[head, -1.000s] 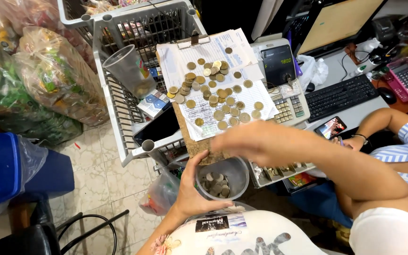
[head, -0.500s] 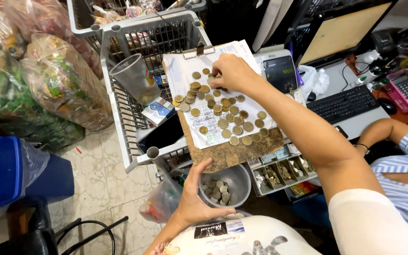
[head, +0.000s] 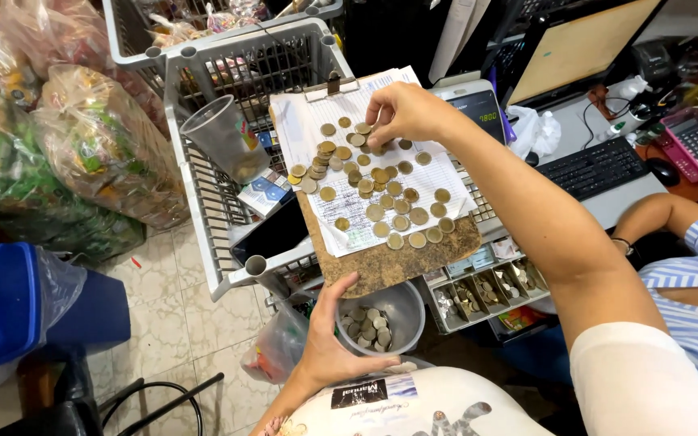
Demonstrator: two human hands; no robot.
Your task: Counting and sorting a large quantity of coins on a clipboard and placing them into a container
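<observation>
Right hand (head: 404, 113) now at top of clipboard (head: 381, 258), up from cup a second ago; fingers bunched down on coins (head: 381, 182) near clip, whether any coin is pinched cannot tell. Left hand (head: 329, 343) curled around clear plastic cup (head: 385, 319), holding it just under clipboard's lower edge; few coins inside. Coins spread over lined paper (head: 300, 121) on clipboard, clipboard resting across grey wire basket (head: 203, 186). Open coin tray (head: 486, 291) just right. Another person's arm in striped sleeve (head: 688, 266) near keyboard (head: 595, 165).
</observation>
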